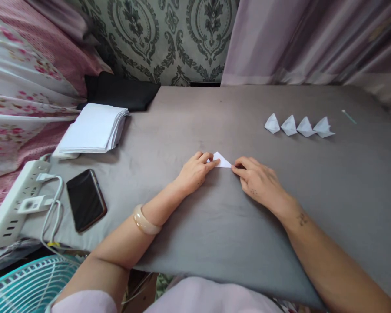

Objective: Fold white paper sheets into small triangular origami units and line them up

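Between my two hands lies a small white sheet of paper folded into a triangle (222,161), on the grey cloth of the table. My left hand (198,168) has its fingers closed over the left part of the paper, hiding that corner. At the other end, my right hand (257,178) pinches the right tip between thumb and forefinger. Several folded white paper pieces (289,126) with pointed tops stand in a row farther back on the right.
On the left are a stack of white paper (93,128), a black folded item (122,92), a phone (86,200) and a white power strip (14,204) with a cable. A cotton swab (349,116) lies at far right. A turquoise fan (32,282) stands below the table's left edge.
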Demonstrator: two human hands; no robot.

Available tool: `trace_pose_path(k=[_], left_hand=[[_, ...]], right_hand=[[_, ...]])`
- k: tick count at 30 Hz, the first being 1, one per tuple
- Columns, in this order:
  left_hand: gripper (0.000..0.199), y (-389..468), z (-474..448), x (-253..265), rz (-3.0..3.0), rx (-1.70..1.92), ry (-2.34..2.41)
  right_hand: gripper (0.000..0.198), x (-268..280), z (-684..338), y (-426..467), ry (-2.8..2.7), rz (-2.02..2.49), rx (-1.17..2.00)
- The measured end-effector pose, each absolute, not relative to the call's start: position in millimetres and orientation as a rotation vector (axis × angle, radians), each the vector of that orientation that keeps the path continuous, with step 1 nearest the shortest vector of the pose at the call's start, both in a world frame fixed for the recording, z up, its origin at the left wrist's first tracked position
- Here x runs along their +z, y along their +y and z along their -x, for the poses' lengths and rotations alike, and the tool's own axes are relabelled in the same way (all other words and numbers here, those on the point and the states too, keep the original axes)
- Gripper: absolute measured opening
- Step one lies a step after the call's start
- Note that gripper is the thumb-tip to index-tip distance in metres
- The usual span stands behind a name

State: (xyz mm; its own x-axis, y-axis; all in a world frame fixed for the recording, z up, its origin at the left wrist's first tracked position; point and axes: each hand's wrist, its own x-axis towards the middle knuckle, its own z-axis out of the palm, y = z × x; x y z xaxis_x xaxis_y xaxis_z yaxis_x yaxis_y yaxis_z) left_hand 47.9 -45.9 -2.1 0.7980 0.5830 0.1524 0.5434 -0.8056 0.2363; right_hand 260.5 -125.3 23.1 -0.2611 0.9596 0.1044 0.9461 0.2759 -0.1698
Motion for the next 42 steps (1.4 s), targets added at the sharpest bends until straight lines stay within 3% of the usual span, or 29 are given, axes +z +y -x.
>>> trace_pose_path(k=[4,8,14,19,23,27,36,42], left_hand=[[0.051,-45.5,-47.4,-3.3,-2.805,0.327,0.89],[0.049,-45.5,-47.1,-3.0,-2.809,0.326,0.867],[0.051,-42.8,-48.4,-1.9,-2.677,0.376,0.881],[0.03,-35.5,-59.1,-2.5,-2.258,0.568,1.084],[0.032,-32.9,-72.4,-1.3,-2.084,0.637,1.296],[0.018,-28.0,-83.8,-1.8,-1.946,0.643,1.356],[0.019,-44.2,-82.5,9.1,-1.509,0.719,1.219],[0.031,-62.6,-73.9,28.1,-1.135,1.013,0.96]], right_hand=[[0.036,21.8,-262.3,-122.6,-2.257,1.773,0.212],[0.049,20.3,-270.2,-119.9,-2.061,1.742,0.409],[0.042,18.7,-257.9,-125.9,-2.317,1.825,0.108],[0.037,19.5,-250.7,-127.3,-2.371,1.826,-0.005],[0.038,21.2,-249.2,-127.7,-2.38,1.806,-0.055],[0.043,20.3,-249.4,-131.2,-2.356,1.798,-0.014],[0.05,7.5,-258.3,-133.2,-2.063,1.681,0.389],[0.051,17.0,-251.6,-123.9,-1.078,1.541,0.922]])
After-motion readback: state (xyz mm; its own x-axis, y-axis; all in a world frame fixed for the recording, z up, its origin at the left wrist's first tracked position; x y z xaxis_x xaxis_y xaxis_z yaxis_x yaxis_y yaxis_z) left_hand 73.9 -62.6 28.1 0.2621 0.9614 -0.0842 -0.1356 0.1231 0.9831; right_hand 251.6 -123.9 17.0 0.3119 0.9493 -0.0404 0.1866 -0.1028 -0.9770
